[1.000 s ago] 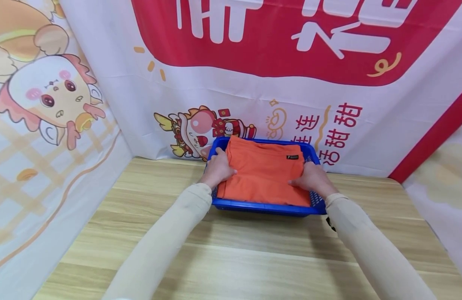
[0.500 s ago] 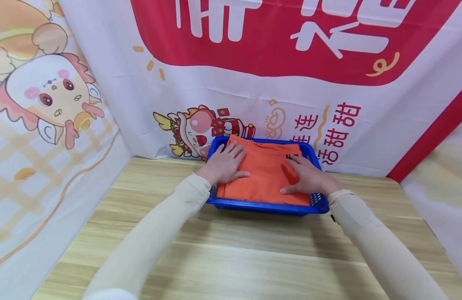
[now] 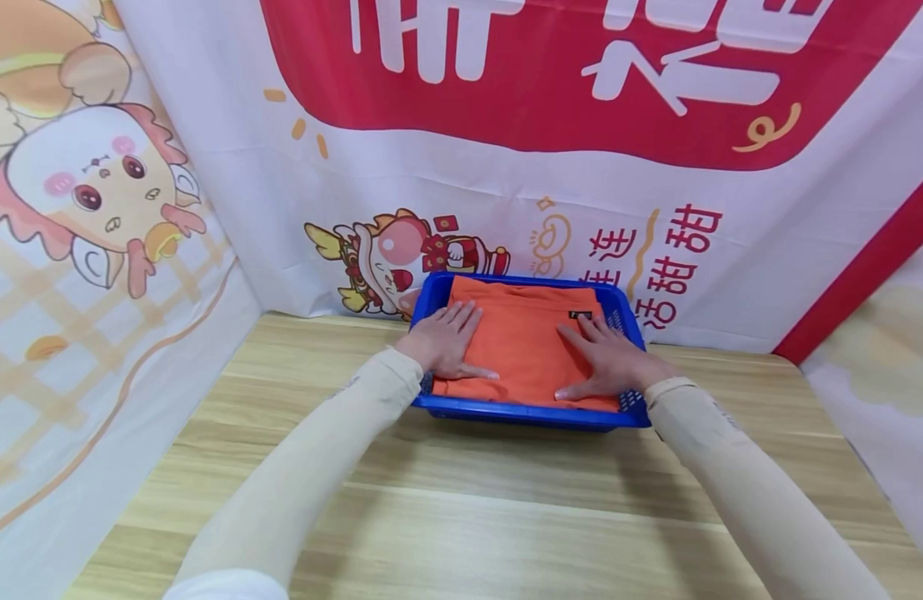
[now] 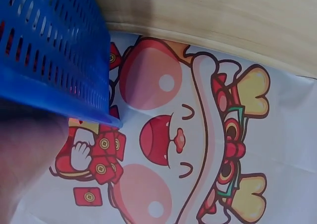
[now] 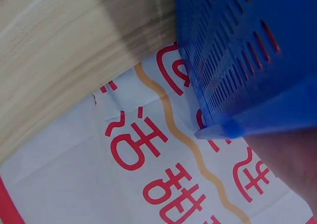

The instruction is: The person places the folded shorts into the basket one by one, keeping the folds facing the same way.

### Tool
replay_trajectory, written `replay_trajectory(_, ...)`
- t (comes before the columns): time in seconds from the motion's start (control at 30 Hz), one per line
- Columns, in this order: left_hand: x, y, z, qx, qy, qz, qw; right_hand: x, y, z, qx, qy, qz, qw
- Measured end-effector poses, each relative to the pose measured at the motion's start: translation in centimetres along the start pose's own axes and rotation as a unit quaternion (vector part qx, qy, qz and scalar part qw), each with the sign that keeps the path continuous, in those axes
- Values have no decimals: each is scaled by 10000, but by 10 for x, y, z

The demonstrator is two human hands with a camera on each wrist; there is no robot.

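Note:
A folded orange garment (image 3: 525,342) with a small black label near its far right corner lies in a blue plastic basket (image 3: 521,414). My left hand (image 3: 441,340) rests on the garment's left side, fingers straight and thumb pointing inward. On the opposite side, my right hand (image 3: 607,360) lies with spread fingers on the cloth, its fingertips by the label. In the left wrist view the slotted basket wall (image 4: 54,50) fills the upper left, with part of the hand blurred below it. The right wrist view has the other slotted wall (image 5: 223,50) at upper right.
The basket stands on a light wood-grain table (image 3: 499,517), near its back edge. Right behind it hangs a printed white cloth backdrop (image 3: 281,208) with red lettering and cartoon figures. Another printed cloth (image 3: 94,333) borders the left, and more cloth (image 3: 889,350) the right.
Both hands have let go of the garment's side edges and now lie flat on top of it. In the last half second they have slid slightly toward the near side. The basket stays in place.

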State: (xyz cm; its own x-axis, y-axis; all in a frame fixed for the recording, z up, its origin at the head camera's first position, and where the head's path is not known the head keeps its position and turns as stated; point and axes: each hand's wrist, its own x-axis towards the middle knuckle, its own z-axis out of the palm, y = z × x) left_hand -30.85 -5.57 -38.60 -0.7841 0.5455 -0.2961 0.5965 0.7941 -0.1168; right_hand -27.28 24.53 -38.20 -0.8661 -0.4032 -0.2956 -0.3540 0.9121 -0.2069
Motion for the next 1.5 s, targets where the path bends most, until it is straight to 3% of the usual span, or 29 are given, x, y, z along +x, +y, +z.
replay_trajectory(0.33, -4, 7, 3, -14, 71, 28, 10000, 3, 0, 13, -176, 91, -165, 9997)
replay_trajectory(0.57, -5, 10, 6, 184, 49, -49, 9998, 4, -2, 17, -263, 25, -44, 9996)
replay_trajectory(1.0, -5, 16, 8, -167, 84, -102, 9998, -1, -1, 18, -227, -76, 110, 9997)
replay_trajectory(1.3, -7, 15, 1, -259, 71, -8, 9996, -8, 0, 13, 198, 431, -17, 9989)
replay_trajectory(1.5, -13, 8, -2, -580, 251, -34, 9980, -19, -2, 5, 587, 825, 272, 9945)
